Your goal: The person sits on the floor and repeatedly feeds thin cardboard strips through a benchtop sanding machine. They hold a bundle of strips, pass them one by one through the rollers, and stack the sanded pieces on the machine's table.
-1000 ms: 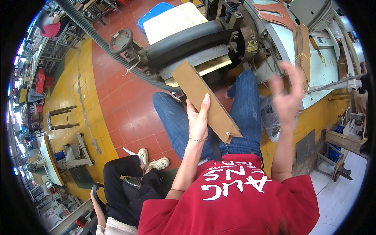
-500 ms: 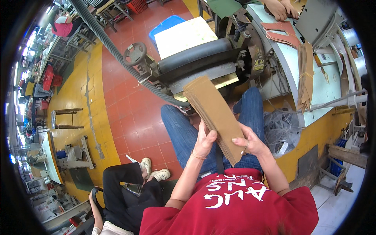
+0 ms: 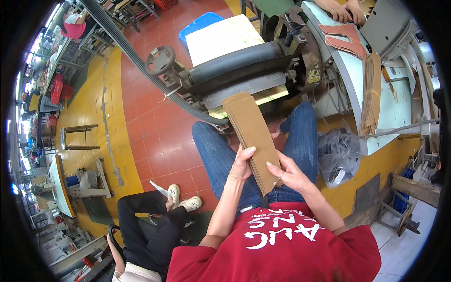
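Head view: the person is seated, legs in blue jeans [image 3: 209, 145] spread on either side of the work. The stack of long brown sheets [image 3: 255, 136] is held above the lap, tilted slightly, with its far end toward the machine. The left-hand grip [image 3: 241, 163] is closed on the stack's left edge, thumb on the top face. The right-hand grip [image 3: 287, 172] is closed on the right edge near the lower end, thumb also on top. The sheets' edges are fanned along the left side. The far end overlaps the machine's metal plate [image 3: 260, 86] in view; contact cannot be told.

Behind the plate lies a dark roller [image 3: 237, 61], with a handwheel [image 3: 160, 60] at its left and a pale printed board [image 3: 225, 40] beyond. A ribbed hose [image 3: 127, 47] runs past the handwheel. On the right-hand counter [image 3: 397, 120] lie a banded brown bundle [image 3: 371, 91] and reddish cut pieces [image 3: 343, 38]; a co-worker's hands [image 3: 339, 10] are at its far end. A clear plastic bag [image 3: 337, 157] sits beside the right knee.
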`<state>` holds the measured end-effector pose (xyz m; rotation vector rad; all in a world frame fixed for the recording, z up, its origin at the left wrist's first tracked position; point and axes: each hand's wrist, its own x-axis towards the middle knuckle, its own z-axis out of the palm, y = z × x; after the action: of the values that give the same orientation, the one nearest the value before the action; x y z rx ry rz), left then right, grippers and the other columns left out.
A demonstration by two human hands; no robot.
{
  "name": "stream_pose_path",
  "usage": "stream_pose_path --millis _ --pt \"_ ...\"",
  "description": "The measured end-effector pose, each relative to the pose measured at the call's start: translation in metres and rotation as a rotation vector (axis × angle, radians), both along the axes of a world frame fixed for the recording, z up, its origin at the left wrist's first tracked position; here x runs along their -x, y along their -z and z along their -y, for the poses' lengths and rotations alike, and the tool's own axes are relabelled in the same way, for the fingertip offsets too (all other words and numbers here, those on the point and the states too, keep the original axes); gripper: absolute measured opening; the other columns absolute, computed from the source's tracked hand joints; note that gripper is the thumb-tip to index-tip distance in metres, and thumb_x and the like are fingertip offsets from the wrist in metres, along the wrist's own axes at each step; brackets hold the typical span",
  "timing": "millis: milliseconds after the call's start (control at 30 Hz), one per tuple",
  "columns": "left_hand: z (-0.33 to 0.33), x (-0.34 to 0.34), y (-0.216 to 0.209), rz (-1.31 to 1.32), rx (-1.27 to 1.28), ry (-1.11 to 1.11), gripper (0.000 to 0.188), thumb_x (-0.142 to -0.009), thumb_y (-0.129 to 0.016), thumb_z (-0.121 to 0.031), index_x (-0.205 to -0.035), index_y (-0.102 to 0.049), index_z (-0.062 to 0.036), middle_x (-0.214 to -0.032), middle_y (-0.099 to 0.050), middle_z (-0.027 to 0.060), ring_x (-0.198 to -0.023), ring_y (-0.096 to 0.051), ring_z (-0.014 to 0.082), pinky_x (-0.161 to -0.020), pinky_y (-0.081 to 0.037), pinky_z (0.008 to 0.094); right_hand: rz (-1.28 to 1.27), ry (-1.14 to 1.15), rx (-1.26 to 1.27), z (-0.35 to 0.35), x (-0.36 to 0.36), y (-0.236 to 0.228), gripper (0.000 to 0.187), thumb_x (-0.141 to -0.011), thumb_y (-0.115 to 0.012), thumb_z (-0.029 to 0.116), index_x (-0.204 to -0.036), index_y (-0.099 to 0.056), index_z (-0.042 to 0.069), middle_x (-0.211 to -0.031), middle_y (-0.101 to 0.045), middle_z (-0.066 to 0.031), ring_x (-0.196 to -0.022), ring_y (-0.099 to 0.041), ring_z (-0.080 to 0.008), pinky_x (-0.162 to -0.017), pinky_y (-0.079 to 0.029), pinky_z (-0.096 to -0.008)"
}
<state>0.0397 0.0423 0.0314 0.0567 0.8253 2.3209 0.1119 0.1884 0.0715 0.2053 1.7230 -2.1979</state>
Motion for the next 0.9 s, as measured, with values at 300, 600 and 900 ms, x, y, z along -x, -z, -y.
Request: stream_pose_path --millis 300,600,900 --pt "0.017 -0.009 0.027 0.183 0.141 -0.171 0.058 -0.08 -0.065 -0.021 -0.127 -0.038 -0.001 -0.113 -0.056 0.0136 -0.105 -0.057 0.0234 -0.089 -0.049 0.0368 -0.146 0.281 -0.644 0.007 0.001 0.008 0.036 -0.069 -0.081 0.026 -0.092 -0.065 0.002 -0.076 -0.061 -0.0032 -0.068 -0.059 -0.0092 -0.058 -0.045 -0.0223" --pt "0.016 -0.008 0.023 0.218 0.073 -0.187 0.053 -0.081 -0.063 -0.021 -0.125 -0.041 -0.0014 -0.112 -0.056 0.0114 -0.103 -0.058 0.0229 -0.089 -0.049 0.0362 -0.038 0.404 -0.405 0.01 0.003 0.02 0.026 -0.076 -0.075 0.015 -0.095 -0.065 0.0 -0.074 -0.064 -0.0029 -0.068 -0.057 -0.007 -0.063 -0.045 -0.0228" --pt "0.009 -0.007 0.022 0.159 0.109 -0.208 0.049 -0.084 -0.059 -0.022 -0.125 -0.043 -0.0001 -0.117 -0.055 0.0136 -0.105 -0.057 0.0232 -0.091 -0.048 0.0364 -0.274 0.444 -0.738 0.028 0.004 0.001 0.045 -0.07 -0.079 0.02 -0.108 -0.065 0.002 -0.088 -0.059 -0.0085 -0.077 -0.059 -0.017 -0.066 -0.048 -0.0278"
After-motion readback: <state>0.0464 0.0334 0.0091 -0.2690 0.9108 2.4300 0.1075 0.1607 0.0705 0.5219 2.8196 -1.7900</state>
